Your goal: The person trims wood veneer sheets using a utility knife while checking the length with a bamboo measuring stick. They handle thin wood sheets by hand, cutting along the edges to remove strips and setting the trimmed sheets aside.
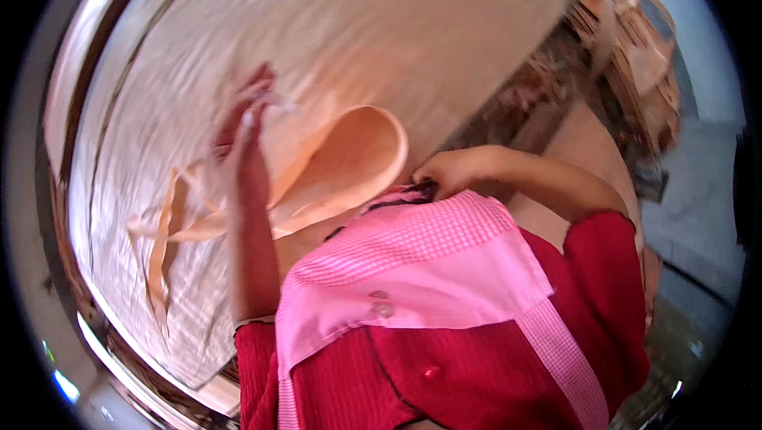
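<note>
My left hand (244, 120) is raised over a large pale wood veneer sheet (397, 25), smeared by motion. Its fingers look pinched together around a small whitish scrap (279, 104) too blurred to name. Low at my waist, my right hand (448, 169) is closed at the edge of my pink checked apron (429, 231). Something dark shows by its fingertips, but what they grip is hidden. Between the two hands a wide strip of veneer (373, 140) curls up in a loop. Thin, twisted veneer offcuts (171, 223) lie left of my left forearm.
At the far right, a heap of torn veneer scraps (635, 57) is piled up. Darker debris (536, 84) lies beside the sheet's right edge. Along the left side runs a dark edge or gap (95, 57). A bluish floor (698, 184) shows at the right.
</note>
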